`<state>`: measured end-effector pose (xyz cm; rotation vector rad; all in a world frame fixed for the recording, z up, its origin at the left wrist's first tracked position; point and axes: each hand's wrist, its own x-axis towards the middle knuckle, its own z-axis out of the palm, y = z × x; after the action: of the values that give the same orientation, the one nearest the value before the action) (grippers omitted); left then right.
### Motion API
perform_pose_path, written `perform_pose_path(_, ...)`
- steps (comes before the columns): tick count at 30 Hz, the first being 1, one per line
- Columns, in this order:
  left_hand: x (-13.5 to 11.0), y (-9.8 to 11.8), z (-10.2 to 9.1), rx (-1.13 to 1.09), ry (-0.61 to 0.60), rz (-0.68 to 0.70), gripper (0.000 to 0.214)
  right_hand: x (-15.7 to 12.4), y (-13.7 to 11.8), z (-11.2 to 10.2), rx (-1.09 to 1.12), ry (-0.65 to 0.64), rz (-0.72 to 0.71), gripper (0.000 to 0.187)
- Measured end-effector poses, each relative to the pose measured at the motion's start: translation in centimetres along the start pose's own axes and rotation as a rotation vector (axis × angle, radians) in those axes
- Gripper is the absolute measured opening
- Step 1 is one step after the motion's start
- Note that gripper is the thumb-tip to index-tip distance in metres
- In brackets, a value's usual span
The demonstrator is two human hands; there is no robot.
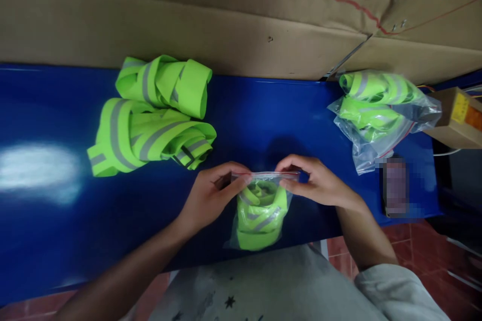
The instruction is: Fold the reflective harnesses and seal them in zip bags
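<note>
A clear zip bag [234,225] lies at the front edge of the table, with a folded neon-yellow reflective strap [259,238] inside it. My left hand [211,193] pinches the left end of the bag's red-lined top edge between thumb and fingers. At the right end of that edge, my right hand [314,180] grips the bag the same way. Two loose bundles of neon-yellow reflective strap lie to the left, a back bundle [165,83] and a front bundle [150,135]. A black buckle [185,156] shows on the front one.
Bagged reflective straps [376,110] sit at the back right of the blue table [248,110]. Near them are a small cardboard box [448,115] and a pixelated, phone-sized object [395,185]. Large brown cartons [211,25] line the table's back edge.
</note>
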<state>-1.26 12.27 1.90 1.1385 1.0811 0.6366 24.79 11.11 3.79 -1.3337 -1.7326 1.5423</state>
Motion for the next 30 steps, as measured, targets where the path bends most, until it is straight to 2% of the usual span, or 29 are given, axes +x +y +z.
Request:
perform_pose_path(3, -0.2, -0.5, 0.2, 0.052, -0.034, 0.052, 0.014, 0.2, -0.1, 0.9, 0.054, 0.015, 0.039, 0.011)
perform_pose_path(8, -0.4, -0.7, 0.5, 0.117, 0.030, 0.106, 0.015, 0.2, 0.2, 1.4, 0.025, 0.023, 0.010, 0.010)
perform_pose_path(17, -0.5, -0.4, 0.6, 0.087, 0.004, 0.059, 0.015, 0.2, 0.0, 1.8, 0.013, 0.056, -0.029, 0.012)
perform_pose_path(21, -0.2, -0.5, 0.5, 0.001, 0.039, 0.021, 0.018, 0.1, 0.1, 1.3, -0.023, 0.076, -0.042, 0.010)
perform_pose_path(23, -0.1, -0.6, 0.5, 0.004, 0.053, 0.039, 0.016, 0.1, 0.0, 1.2, -0.047, 0.056, -0.046, 0.011)
perform_pose_path(30, -0.4, -1.1, 0.5, 0.107, -0.031, 0.167, 0.008, 0.3, -0.2, 2.3, -0.127, 0.057, -0.133, 0.007)
